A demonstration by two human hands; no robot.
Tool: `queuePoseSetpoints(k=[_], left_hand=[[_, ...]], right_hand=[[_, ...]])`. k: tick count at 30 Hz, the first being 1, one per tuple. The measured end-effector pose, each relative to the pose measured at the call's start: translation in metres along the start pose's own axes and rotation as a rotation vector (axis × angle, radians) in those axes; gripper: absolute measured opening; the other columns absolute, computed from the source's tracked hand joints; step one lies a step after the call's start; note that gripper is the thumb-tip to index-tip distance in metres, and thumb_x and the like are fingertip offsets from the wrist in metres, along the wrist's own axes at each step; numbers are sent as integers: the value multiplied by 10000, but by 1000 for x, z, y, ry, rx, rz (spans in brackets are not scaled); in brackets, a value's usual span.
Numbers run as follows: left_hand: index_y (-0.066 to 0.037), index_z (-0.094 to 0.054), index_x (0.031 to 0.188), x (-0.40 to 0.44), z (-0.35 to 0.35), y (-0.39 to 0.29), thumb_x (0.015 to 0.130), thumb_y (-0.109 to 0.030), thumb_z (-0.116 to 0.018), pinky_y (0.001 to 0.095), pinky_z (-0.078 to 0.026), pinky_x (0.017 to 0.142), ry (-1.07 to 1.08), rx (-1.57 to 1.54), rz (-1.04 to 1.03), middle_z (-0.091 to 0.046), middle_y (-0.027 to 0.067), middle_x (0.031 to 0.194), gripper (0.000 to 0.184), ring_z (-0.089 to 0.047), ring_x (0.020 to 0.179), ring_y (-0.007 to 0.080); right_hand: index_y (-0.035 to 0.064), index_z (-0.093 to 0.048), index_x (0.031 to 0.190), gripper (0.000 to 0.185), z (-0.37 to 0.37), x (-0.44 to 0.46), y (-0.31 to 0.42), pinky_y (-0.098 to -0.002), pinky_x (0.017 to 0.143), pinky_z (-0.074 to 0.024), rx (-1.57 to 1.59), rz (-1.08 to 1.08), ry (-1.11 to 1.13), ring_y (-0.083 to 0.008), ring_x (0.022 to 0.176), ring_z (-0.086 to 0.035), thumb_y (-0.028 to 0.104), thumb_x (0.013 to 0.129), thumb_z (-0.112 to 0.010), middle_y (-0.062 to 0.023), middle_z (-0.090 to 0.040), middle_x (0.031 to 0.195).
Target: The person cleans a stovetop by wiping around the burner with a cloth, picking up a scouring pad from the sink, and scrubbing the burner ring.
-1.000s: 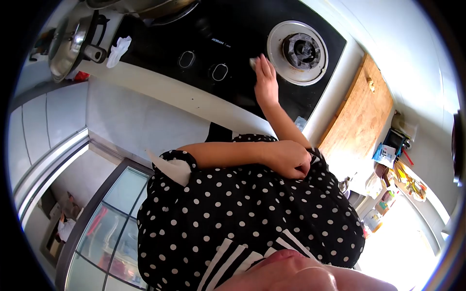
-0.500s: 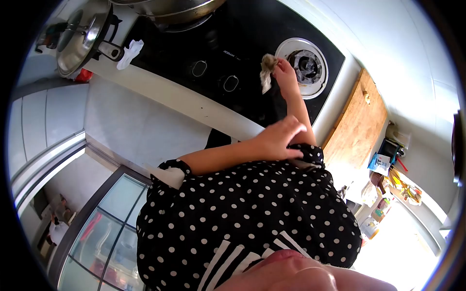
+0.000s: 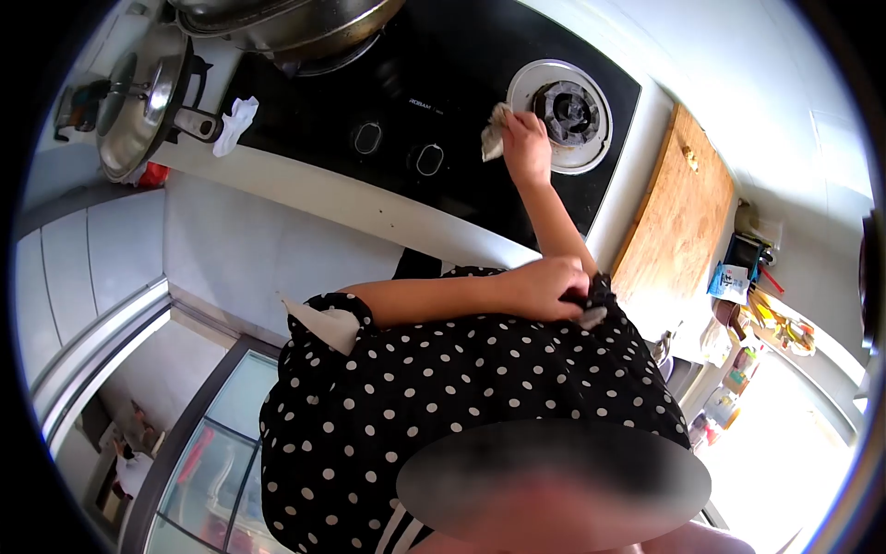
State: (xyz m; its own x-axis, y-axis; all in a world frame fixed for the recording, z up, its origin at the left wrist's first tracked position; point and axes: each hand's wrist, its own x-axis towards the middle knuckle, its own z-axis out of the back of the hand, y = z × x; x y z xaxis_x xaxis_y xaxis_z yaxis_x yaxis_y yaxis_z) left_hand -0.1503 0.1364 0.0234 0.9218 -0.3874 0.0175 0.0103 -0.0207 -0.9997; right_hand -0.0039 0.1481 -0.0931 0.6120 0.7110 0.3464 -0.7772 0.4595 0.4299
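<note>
My right grip (image 3: 527, 148) is clamped on a crumpled rag (image 3: 494, 137) at the frame's upper centre, just left of the burner (image 3: 568, 113) on the stove (image 3: 452, 55). It looks light, soft and limp; a bunched fold should hold best. My left grip (image 3: 543, 286), right of centre, pinches my right sleeve (image 3: 603, 295).

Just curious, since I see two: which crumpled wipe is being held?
The greyish wipe in the right hand, beside the round burner; the whiter wipe lies unheld near a pan handle.
</note>
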Motion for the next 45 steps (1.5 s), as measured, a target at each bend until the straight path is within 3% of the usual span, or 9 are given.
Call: queuePoseSetpoints(k=[7, 14, 22, 28, 32, 36, 39, 41, 45], left_hand=[[9, -584, 854, -1, 0, 3, 786, -155, -639, 265, -433, 604, 428, -222, -13, -609, 63, 730, 186, -549, 662, 139], [-16, -583, 843, -11, 39, -7, 767, -85, -656, 216, -422, 642, 133, -436, 45, -603, 20, 762, 126, -529, 685, 100], [15, -572, 844, 15, 35, -8, 780, -97, -616, 279, -425, 632, 332, -246, 37, -617, 80, 738, 136, -552, 660, 142], [-15, -548, 875, 30, 71, -8, 804, -61, -607, 235, -429, 659, -185, -293, 104, -595, 34, 770, 103, -547, 705, 97], [-19, -543, 902, 37, 76, -8, 833, -85, -599, 215, -419, 661, -174, -415, 76, -573, 7, 776, 110, -512, 715, 72], [-10, -537, 923, 36, 97, -5, 840, -72, -595, 208, -427, 674, -196, -488, 104, -565, 8, 802, 119, -510, 728, 62], [-11, -543, 908, 18, 101, -2, 810, -89, -630, 239, -430, 667, -32, -448, 63, -578, 36, 768, 152, -529, 724, 87], [-10, -546, 883, 9, 95, -11, 797, -97, -640, 280, -428, 659, 79, -257, -40, -570, 78, 749, 155, -547, 717, 123], [2, -549, 899, 11, 101, -20, 801, -61, -604, 272, -433, 640, -49, -236, -3, -591, 85, 744, 128, -553, 686, 131]], right_hand=[[4, -555, 991, 248, 8, -60, 14, -359, 811, -479, -264, -85, 212, -315, 992, -478, 27, 746, -528, -118, -474, 1032], [27, -576, 949, 203, -37, 27, 3, -350, 778, -480, -169, -1, 65, -298, 950, -492, 25, 758, -508, -106, -498, 1030], [11, -541, 978, 244, -27, 2, 8, -361, 795, -480, -152, -54, 186, -295, 971, -485, -9, 737, -507, -100, -473, 1049], [17, -606, 901, 143, -61, 134, -59, -341, 762, -527, -312, -171, 212, -274, 946, -570, 44, 782, -533, -109, -520, 1029], [199, -677, 989, 300, -15, 174, -100, -366, 803, -486, -172, -254, 165, -292, 902, -604, 90, 729, -574, -117, -611, 966], [206, -700, 918, 240, -32, 167, -137, -376, 796, -499, -356, -446, 127, -284, 933, -563, 78, 757, -575, -78, -590, 976], [18, -628, 893, 157, -39, 142, -44, -365, 777, -509, -643, -291, 369, -288, 935, -509, 93, 826, -507, -121, -537, 1030], [28, -586, 841, 96, -63, 109, -17, -382, 771, -525, -320, -226, 210, -297, 959, -498, 94, 822, -519, -102, -493, 1047], [82, -642, 884, 173, -37, 149, -83, -366, 732, -515, -501, -320, 194, -295, 912, -534, 34, 795, -502, -96, -527, 977]])
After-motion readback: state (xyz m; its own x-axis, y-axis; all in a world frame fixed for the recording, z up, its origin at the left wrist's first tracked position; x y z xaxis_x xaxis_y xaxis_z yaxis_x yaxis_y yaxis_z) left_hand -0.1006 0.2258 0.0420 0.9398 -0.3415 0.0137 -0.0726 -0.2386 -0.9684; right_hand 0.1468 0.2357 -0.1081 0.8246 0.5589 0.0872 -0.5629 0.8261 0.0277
